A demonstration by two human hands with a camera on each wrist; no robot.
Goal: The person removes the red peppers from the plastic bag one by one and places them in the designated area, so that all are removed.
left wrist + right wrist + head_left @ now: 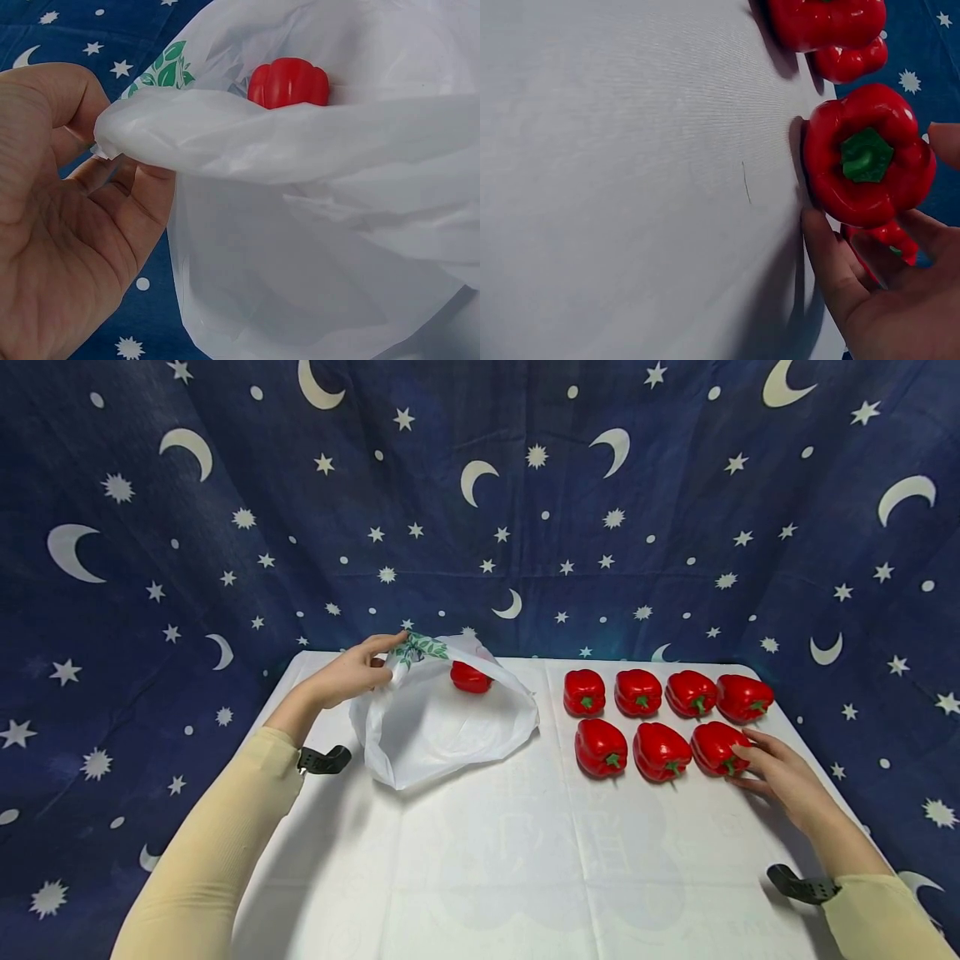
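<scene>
My left hand (347,677) pinches the rim of a white plastic bag (450,764) with a green leaf print, between thumb and fingers. The bag's mouth gapes toward me, and one red bell pepper (470,677) lies inside, partly hidden by the rim in the left wrist view. My right hand (783,777) is at the right end of the front row of peppers, fingers spread at the side of a red bell pepper (716,748). In the right wrist view this pepper (870,161) shows its green stem, with thumb and fingertips close around its edge.
Other red peppers stand on the table's right side: two beside it in the front row, including this pepper (662,752), and several in the back row, such as this pepper (583,692). A white cloth covers the table (480,877). Behind hangs a blue star-and-moon curtain (525,493).
</scene>
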